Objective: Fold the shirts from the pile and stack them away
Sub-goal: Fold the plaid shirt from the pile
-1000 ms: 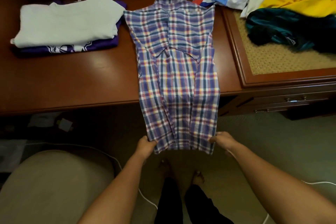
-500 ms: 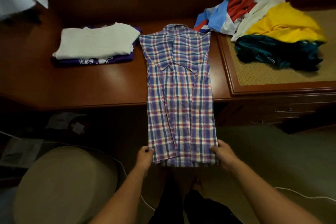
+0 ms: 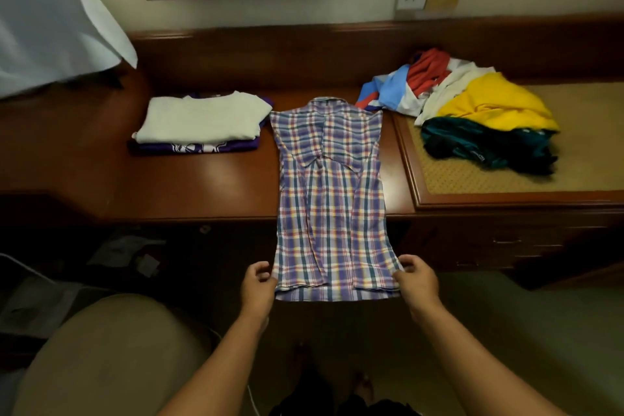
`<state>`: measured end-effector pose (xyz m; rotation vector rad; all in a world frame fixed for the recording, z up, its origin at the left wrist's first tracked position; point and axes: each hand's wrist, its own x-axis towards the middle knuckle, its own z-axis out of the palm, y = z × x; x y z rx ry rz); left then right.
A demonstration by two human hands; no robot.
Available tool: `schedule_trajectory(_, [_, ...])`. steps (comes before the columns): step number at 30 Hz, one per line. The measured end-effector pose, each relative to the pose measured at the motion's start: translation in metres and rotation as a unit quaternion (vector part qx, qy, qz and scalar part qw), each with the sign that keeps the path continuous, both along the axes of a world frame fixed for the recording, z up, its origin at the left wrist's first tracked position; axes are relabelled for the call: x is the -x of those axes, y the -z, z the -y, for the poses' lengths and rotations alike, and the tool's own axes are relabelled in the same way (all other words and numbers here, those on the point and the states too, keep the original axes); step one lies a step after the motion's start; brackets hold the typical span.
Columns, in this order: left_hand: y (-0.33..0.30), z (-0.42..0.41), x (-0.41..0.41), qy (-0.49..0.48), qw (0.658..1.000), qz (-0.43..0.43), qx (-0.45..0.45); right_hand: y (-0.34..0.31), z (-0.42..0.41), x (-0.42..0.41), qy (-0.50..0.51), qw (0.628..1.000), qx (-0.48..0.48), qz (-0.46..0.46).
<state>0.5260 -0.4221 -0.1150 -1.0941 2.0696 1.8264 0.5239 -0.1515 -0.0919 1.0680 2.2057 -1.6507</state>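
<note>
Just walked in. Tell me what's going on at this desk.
A person is folding laundry. The left hand and right hand each pinch a bottom corner of a plaid shirt, which lies with its sleeves already folded in and its lower part hanging off the wooden desk. Two folded shirts, a white shirt on a purple shirt, sit to its left. An unfolded pile waits on the right.

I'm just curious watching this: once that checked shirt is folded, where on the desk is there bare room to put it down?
Bare wood lies in front of the folded stack, left of the plaid shirt, out to the desk edge. The woven mat has a bare strip in front of the unfolded pile. That pile crowds the back right.
</note>
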Motion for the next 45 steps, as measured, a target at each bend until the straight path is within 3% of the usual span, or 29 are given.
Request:
schedule_trajectory(5, [-0.014, 0.008, 0.026, 0.012, 0.999, -0.043, 0.024, -0.013, 0.002, 0.027, 0.005, 0.998, -0.062, -0.017])
schedule_trajectory(11, [-0.037, 0.01, 0.07, 0.016, 0.995, -0.09, -0.039, -0.033, 0.002, 0.065, 0.009, 0.993, -0.106, -0.055])
schedule_trajectory(16, [-0.047, 0.015, 0.115, 0.046, 0.989, -0.086, -0.11, -0.047, 0.002, 0.096, 0.009, 0.993, -0.039, -0.112])
schedule_trajectory(20, [-0.056, 0.014, 0.139, 0.118, 0.983, -0.1, -0.1, -0.059, -0.001, 0.123, 0.018, 0.987, 0.104, -0.124])
schedule_trajectory(23, [-0.052, 0.02, 0.164, 0.139, 0.982, -0.102, -0.083, -0.064, -0.008, 0.149, -0.006, 0.983, 0.153, -0.097])
schedule_trajectory(30, [-0.049, 0.022, 0.221, 0.139, 0.983, -0.121, -0.004, -0.049, -0.017, 0.216, -0.118, 0.989, 0.015, -0.093])
schedule_trajectory(39, [-0.028, 0.016, 0.327, 0.072, 0.988, -0.031, -0.135, -0.021, -0.021, 0.344, -0.187, 0.981, 0.033, -0.03])
schedule_trajectory(41, [-0.01, 0.016, 0.349, 0.075, 0.993, 0.002, -0.089, -0.005, -0.024, 0.364, -0.17, 0.985, 0.018, -0.019])
schedule_trajectory(45, [0.036, 0.019, 0.361, 0.069, 0.994, 0.079, 0.02, 0.032, -0.028, 0.371, -0.178, 0.977, -0.117, 0.013])
